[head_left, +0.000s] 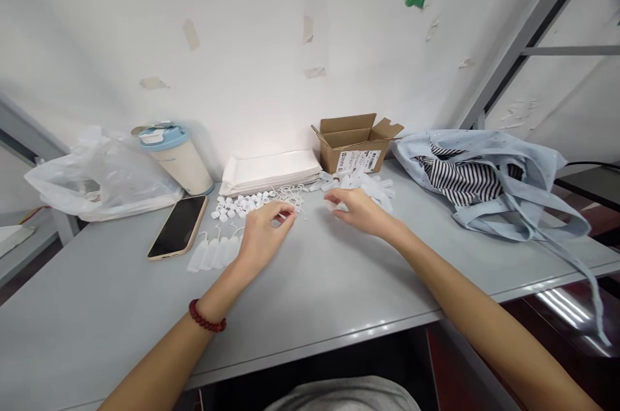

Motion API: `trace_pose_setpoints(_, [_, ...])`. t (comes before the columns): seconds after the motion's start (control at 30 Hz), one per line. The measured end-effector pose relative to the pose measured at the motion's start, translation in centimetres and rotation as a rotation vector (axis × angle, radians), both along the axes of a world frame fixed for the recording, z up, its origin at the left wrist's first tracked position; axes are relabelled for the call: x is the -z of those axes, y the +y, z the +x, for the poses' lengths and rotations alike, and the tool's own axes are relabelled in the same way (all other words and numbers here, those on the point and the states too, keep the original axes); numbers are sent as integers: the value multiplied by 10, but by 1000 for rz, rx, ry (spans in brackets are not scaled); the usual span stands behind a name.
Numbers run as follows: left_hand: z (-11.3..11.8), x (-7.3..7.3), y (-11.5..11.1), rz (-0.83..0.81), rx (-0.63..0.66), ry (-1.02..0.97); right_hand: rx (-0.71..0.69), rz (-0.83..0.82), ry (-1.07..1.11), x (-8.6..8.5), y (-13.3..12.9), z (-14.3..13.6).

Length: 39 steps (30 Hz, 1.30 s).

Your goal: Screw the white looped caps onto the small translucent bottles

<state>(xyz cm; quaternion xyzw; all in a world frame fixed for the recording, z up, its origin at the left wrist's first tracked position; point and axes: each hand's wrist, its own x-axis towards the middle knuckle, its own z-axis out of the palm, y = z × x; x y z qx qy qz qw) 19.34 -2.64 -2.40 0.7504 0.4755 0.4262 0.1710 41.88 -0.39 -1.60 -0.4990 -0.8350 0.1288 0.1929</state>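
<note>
My left hand [265, 230] is closed in a pinch, thumb against fingertips, just in front of a loose heap of thin white strings [293, 196]. Whatever sits in that pinch is too small to make out. My right hand [359, 209] curls its fingers around a small translucent plastic piece [331, 205], mostly covered by the fingers. Behind it spreads a pile of similar translucent plastic pieces [382, 190]. Small white caps [237, 205] lie in a cluster beyond my left hand. Left of my wrist, several translucent pieces with strings [209, 254] lie side by side, partly hidden.
A phone [178, 227], a tilted-looking cup [179, 159] and a plastic bag [104, 172] occupy the left. White flat sheets [271, 170] are stacked by the wall, beside an open cardboard box [356, 146]. A blue cloth bag [513, 194] lies at right, its strap hanging over the table edge.
</note>
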Motion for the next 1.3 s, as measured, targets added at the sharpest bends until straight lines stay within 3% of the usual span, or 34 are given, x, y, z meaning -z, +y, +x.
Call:
trace_pose_setpoints(0.1, [7,2,-6,19,4,14,-135,-47,287,3,-7,-10])
trace_pose_setpoints(0.2, [10,5,-8,26,5,25,-181,-85,363,5,-14,-19])
trace_pose_setpoints(0.67, [14,19,-12,229,126,205,-180,-128,347,14,-16,-28])
trace_pose_setpoints(0.87, [15,20,-14,223,140,343,-203,-127,379,11,-16,-28])
trace_pose_setpoints(1.3, [14,23,-12,458,117,326,-176,-122,248,16,-17,-32])
